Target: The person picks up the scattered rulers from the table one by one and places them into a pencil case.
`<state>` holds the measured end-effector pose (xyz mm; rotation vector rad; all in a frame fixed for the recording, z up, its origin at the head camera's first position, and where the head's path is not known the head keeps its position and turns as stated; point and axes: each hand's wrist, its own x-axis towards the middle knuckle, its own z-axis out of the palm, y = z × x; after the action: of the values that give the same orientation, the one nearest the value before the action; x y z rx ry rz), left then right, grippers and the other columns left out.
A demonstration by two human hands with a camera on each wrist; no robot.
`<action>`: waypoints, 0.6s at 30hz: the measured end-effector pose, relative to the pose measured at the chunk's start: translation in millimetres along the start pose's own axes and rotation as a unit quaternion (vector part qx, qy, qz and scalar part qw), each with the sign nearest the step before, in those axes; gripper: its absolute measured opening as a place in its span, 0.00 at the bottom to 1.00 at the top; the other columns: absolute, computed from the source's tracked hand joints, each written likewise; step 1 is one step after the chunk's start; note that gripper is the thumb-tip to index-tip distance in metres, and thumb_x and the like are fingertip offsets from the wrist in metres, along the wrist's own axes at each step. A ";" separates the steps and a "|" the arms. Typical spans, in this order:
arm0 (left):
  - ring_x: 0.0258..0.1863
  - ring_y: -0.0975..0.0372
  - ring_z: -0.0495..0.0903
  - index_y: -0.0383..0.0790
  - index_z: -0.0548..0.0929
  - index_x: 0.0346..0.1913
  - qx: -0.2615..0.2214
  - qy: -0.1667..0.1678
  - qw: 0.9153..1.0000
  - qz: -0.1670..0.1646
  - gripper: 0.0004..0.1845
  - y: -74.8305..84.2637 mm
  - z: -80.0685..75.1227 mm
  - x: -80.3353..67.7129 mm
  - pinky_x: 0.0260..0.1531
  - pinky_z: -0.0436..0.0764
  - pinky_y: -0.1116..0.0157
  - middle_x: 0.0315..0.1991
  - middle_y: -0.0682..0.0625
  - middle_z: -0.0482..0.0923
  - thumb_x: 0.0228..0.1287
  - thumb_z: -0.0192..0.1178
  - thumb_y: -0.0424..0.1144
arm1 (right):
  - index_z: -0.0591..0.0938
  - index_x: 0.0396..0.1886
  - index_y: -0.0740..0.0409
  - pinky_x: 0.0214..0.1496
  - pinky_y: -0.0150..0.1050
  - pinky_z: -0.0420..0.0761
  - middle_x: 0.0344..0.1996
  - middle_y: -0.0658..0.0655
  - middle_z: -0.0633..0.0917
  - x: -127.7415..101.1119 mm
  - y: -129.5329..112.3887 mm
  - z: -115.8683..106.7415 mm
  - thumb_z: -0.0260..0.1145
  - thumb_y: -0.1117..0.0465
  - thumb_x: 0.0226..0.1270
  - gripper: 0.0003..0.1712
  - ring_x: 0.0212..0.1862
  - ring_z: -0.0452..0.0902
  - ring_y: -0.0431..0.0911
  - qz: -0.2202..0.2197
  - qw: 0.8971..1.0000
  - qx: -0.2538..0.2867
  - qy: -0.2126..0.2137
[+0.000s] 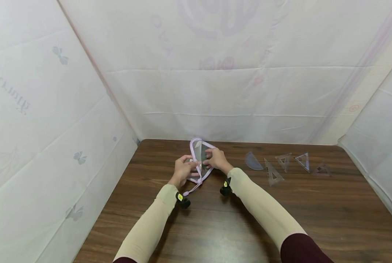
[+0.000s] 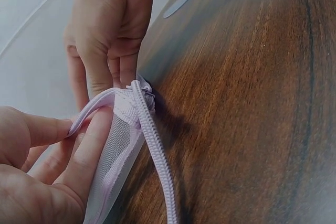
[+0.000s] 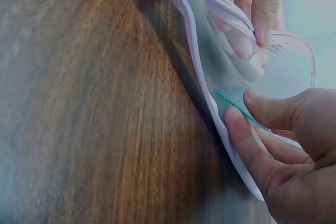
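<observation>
While both hands work at it, the mesh pouch (image 1: 200, 160) sits at the far middle of the wooden table (image 1: 281, 219), propped up off the surface. Left hand (image 1: 183, 171) pinches the lilac zipper edge (image 2: 137, 109); right hand (image 1: 217, 160) grips the opposite rim, fingers (image 3: 252, 145) curled on the mesh. Looks light, floppy, see-through, probably not fragile. The stitched zipper band is likely the firmest hold; the mesh would sag. Clear set squares (image 1: 283, 164) lie well apart, right.

Your dark wooden table (image 1: 314, 219) is carrying a mesh pouch (image 1: 200, 160), a protractor (image 1: 252, 162) and four set squares (image 1: 273, 173).
</observation>
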<state>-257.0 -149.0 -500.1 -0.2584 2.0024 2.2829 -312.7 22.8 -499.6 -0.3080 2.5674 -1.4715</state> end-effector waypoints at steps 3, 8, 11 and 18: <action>0.26 0.58 0.86 0.29 0.77 0.52 0.001 0.000 1.000 -0.004 0.14 -0.5 -0.1 1.1 0.28 0.91 0.55 0.36 0.41 0.88 0.66 0.65 0.23 | 0.79 0.65 0.64 0.27 0.33 0.89 0.51 0.66 0.87 -2.5 -0.6 -2.0 0.78 0.71 0.59 0.33 0.25 0.87 0.45 0.003 1.000 -0.014 0.005; 0.26 0.58 0.86 0.27 0.76 0.55 0.003 0.001 1.000 -0.007 0.17 -1.0 -0.7 2.0 0.27 0.91 0.57 0.37 0.40 0.88 0.66 0.66 0.23 | 0.78 0.68 0.63 0.28 0.34 0.89 0.53 0.67 0.86 -6.5 -2.6 -5.1 0.74 0.73 0.62 0.33 0.32 0.88 0.47 0.005 1.000 -0.021 0.002; 0.26 0.58 0.85 0.27 0.76 0.56 0.003 0.003 1.000 -0.009 0.18 -1.6 -1.3 2.5 0.27 0.91 0.57 0.38 0.39 0.88 0.66 0.66 0.23 | 0.77 0.69 0.62 0.29 0.34 0.89 0.54 0.67 0.86 -8.0 -3.4 -5.9 0.72 0.74 0.64 0.33 0.36 0.89 0.49 0.005 1.000 -0.020 -0.007; 0.27 0.58 0.86 0.28 0.76 0.56 0.010 0.003 1.000 -0.013 0.17 0.0 -0.7 0.9 0.29 0.92 0.55 0.40 0.36 0.88 0.66 0.66 0.24 | 0.76 0.70 0.61 0.29 0.34 0.89 0.54 0.67 0.86 -8.6 -2.6 -6.7 0.72 0.74 0.65 0.33 0.35 0.88 0.48 0.001 1.000 -0.019 -0.012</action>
<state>-257.8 -149.7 -500.3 -0.2879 2.0109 2.2478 -305.9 29.2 -493.6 -0.3264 2.5774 -1.4118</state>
